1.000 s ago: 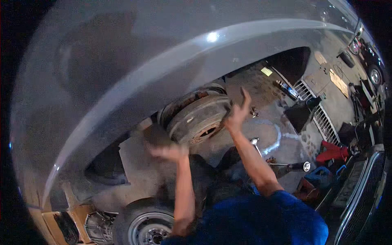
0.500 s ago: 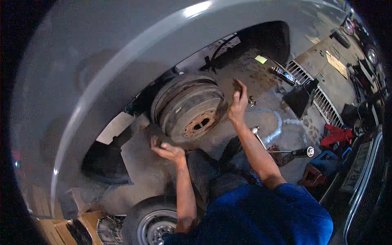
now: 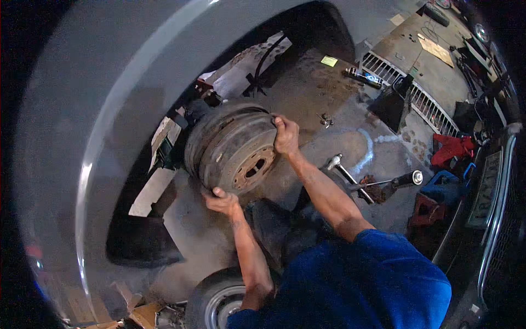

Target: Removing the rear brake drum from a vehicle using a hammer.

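A worn grey brake drum [image 3: 230, 151], its centre rusty and ringed with holes, sits in the wheel opening of a grey vehicle [image 3: 123, 104]. My left hand [image 3: 222, 202] grips the drum's lower left edge, its thumb on the outer face and the other fingers partly hidden behind. On the upper right edge my right hand [image 3: 286, 136] has closed, fingers bent round the rim. Behind the drum, the parts it sits against are mostly hidden.
A wheel with a tyre [image 3: 216, 299] lies by my left forearm. Right of my right arm are a chrome ratchet-like tool [image 3: 344, 174] and a long-handled tool [image 3: 397, 181]. Red jack stands [image 3: 452, 151] and a floor grate [image 3: 433, 107] are farther right. Small metal pieces [image 3: 326, 120] lie on the floor.
Both hands, held apart from the drum before, have closed in and now grip its edge from two sides. The view has shifted somewhat.
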A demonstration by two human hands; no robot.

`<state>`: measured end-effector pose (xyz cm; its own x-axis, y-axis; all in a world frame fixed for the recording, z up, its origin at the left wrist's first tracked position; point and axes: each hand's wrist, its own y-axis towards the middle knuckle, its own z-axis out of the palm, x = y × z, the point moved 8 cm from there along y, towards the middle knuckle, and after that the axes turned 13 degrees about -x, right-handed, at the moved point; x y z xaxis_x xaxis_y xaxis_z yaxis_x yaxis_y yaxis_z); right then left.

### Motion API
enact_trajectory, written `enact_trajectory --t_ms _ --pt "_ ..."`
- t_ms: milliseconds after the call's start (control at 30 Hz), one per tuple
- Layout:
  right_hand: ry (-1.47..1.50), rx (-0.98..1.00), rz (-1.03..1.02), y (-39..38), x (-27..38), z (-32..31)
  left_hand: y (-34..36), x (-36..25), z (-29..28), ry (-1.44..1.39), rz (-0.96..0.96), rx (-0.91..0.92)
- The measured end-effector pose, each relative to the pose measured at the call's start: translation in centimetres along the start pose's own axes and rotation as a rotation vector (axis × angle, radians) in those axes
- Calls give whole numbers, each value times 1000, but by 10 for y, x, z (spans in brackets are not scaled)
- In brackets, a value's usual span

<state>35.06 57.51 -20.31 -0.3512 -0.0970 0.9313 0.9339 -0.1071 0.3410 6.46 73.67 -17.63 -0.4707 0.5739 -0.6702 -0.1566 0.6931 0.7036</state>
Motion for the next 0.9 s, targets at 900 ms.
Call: enact_trajectory --t_ms 900 --pt "12 -289 -294 3 55 -11 -3 -24 -32 23 457 -330"
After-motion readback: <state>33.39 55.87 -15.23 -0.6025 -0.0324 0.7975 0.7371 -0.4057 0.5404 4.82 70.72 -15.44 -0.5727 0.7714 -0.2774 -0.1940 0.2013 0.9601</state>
